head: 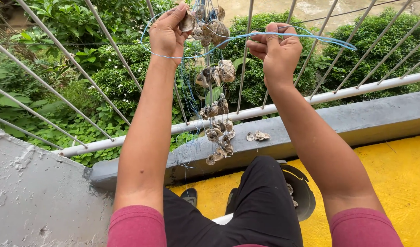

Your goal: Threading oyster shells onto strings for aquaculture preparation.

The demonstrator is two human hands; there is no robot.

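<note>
Here, from the fingers outward:

Left fingers: curled shut, thumb and fingertips (181, 13) pinching a grey shell (188, 21) at the top of the shell string (215, 91).
Left hand (166, 32): raised in front of the railing (260, 111), with the blue line (306, 36) crossing its wrist side.
Right fingers: folded tight (264, 43) around the blue line, nothing else in their grasp.
Right hand (277, 52): level with the left, just right of the shells, a little apart from them.
Blue line: runs from the left hand across to the right, then loops out past it to the right in a long narrow bend.
Shell string: hangs between the two hands in bunches, straight down along a railing bar, its lowest bunch reaching the grey ledge (356, 121).
Thin threads: fall beside the shells; how they are tied I cannot tell.
Loose shells (258, 136): a few lie on the ledge, just right of the string's lower end.
Arms: bare to the dark red sleeves (136, 226), stretched up and forward.
Knee: in black cloth (260, 196), between the arms, below the ledge.
Black bowl (301, 190): behind the knee on the yellow floor (402, 174), mostly hidden.
Beyond: green bushes (104, 82) past the slanted white bars.
</note>
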